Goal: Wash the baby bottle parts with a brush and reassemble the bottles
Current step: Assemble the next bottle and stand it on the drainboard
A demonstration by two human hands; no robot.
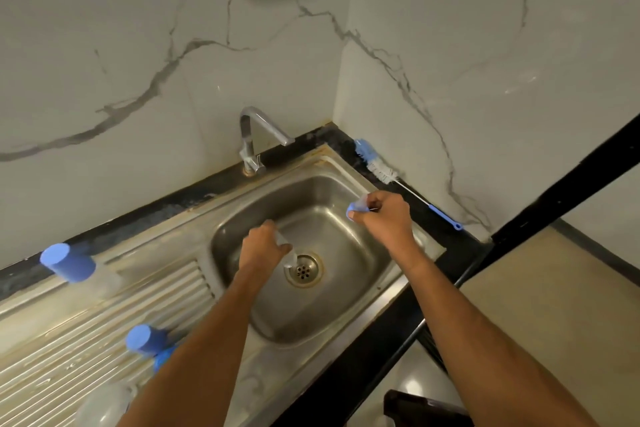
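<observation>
Head view: hands over a steel sink (346,184), one view only.
Left hand (261,246): fingers curled round a clear bottle part (289,255), which sticks out past the fingertips, down toward the drain (304,270).
Right hand (381,215): fingers pinch a small blue-tipped part (356,210) at the basin's right rim; the part sits at the fingertips, on the thumb side.
Bottle brush (381,173): lies on the dark counter (194,198) behind the right hand, apart from it.
Drainboard (86,333): two blue caps (67,262), (143,340) and a clear bottle (104,406) at the lower edge.
Faucet (254,135): behind the basin.
</observation>
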